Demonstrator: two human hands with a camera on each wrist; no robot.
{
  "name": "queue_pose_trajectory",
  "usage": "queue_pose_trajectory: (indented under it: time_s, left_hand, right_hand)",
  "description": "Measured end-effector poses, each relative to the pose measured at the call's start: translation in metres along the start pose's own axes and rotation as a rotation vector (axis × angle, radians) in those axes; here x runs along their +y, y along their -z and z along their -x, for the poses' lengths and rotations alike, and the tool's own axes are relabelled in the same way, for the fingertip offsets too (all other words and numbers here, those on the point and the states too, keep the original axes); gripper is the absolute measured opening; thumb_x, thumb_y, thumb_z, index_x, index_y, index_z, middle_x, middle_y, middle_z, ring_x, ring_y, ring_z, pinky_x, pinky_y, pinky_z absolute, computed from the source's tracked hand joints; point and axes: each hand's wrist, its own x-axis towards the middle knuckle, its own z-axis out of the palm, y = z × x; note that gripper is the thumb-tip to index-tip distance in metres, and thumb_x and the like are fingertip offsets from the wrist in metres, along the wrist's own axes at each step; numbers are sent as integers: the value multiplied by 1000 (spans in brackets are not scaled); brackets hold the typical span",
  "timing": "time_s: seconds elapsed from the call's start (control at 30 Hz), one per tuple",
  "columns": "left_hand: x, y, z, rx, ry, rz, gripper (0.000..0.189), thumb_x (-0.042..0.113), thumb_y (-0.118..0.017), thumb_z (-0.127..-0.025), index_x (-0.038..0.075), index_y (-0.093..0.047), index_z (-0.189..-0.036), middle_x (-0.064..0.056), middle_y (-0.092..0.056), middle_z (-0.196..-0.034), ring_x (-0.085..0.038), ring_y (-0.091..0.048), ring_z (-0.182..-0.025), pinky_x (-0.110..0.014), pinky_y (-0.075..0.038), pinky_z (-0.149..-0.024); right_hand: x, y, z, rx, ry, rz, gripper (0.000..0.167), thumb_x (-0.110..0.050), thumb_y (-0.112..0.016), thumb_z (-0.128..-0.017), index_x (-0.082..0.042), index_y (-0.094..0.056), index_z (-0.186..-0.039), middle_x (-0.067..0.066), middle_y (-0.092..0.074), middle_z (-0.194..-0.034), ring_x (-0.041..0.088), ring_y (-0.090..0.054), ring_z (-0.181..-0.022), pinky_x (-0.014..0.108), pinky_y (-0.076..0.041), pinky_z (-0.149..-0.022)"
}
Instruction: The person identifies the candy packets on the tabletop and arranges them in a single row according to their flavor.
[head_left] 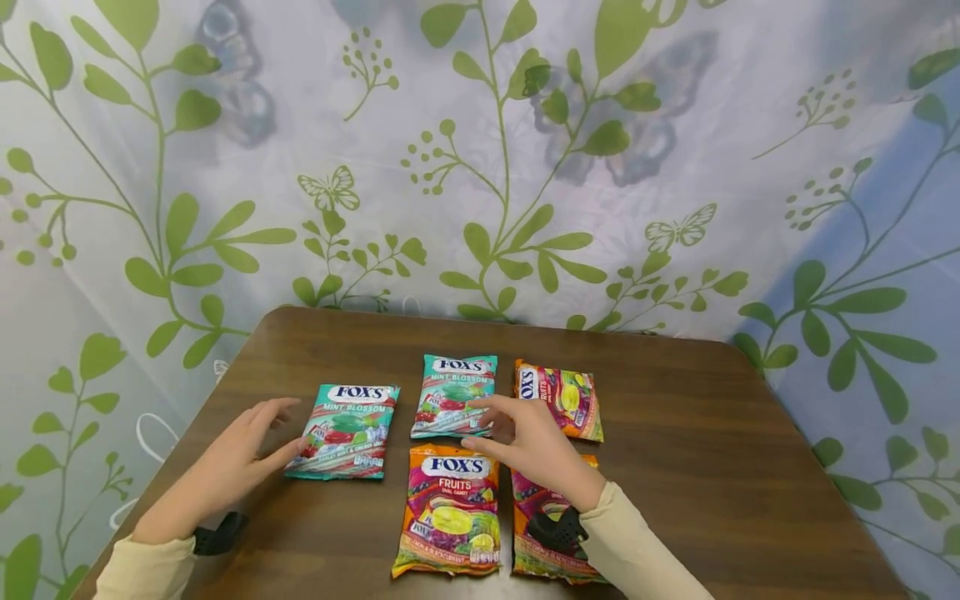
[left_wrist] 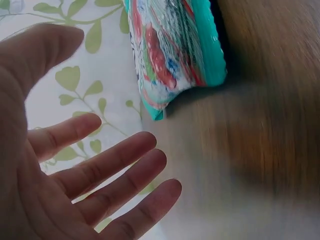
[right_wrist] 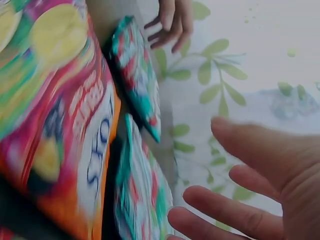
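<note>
While both hands hover wide and hold nothing, here's the counter (head_left: 690,467): the left hand (head_left: 228,454), fingers spread, sits just beside the left mint bag (head_left: 347,432), whose brand end points away from the person, long axis tilting slightly right. Over to the right hand (head_left: 536,437), thumb and fingers parted at the middle mint bag (head_left: 453,392) (contact, I can't tell), brand end also away! Below it, the near fruit bag (head_left: 447,512) runs lengthwise away; the far fruit bag (head_left: 570,404) lies sideways, brand end left.
</note>
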Motion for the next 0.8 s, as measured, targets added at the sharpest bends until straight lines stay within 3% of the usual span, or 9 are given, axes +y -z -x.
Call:
queue_pose_trajectory:
  time_s: [0.17,0.27,0.53,0.7,0.8]
  left_hand:
    - [-6,-4,-12,23,-36,0,58,25,-78,-104,-2,-54,-149,-11,-65,-119,-30,-68,-106,-55,-58,-88]
    - [-7,-8,-16,17,-40,-10,57,24,-80,-103,-3,-55,-148,-8,-63,-114,-26,-67,-103,-51,-58,-85]
    - [-7,-17,-23,-20,17,31,61,27,-80,-104,-3,-53,-149,-3,-60,-104,-15,-56,-88,-35,-52,-74]
    - [-6,-24,-25,-15,34,68,61,29,-79,-104,-2,-53,-149,0,-57,-98,-11,-52,-82,-30,-48,-71]
    - [-5,-28,-24,-12,38,93,60,29,-78,-105,-2,-53,-149,1,-56,-97,-9,-53,-81,-30,-49,-71]
  right_hand:
    - [-10,-25,-28,-38,42,-23,32,-26,-79,-105,-13,-78,-134,-2,-78,-100,11,-71,-81,29,-60,-74]
    - [-19,-42,-44,-70,38,-21,33,-23,-79,-105,-13,-76,-136,0,-78,-102,10,-70,-81,27,-58,-73]
    - [-31,-77,-71,-81,-87,-53,47,-22,-85,-99,-5,-72,-141,7,-77,-99,8,-65,-68,25,-52,-59]
    - [-33,-91,-78,-89,-169,-94,50,-20,-86,-99,-3,-69,-143,4,-71,-81,13,-59,-50,26,-47,-49]
    - [-35,-98,-80,-99,-190,-103,51,-19,-86,-98,-2,-69,-143,3,-69,-72,14,-59,-48,25,-45,-48]
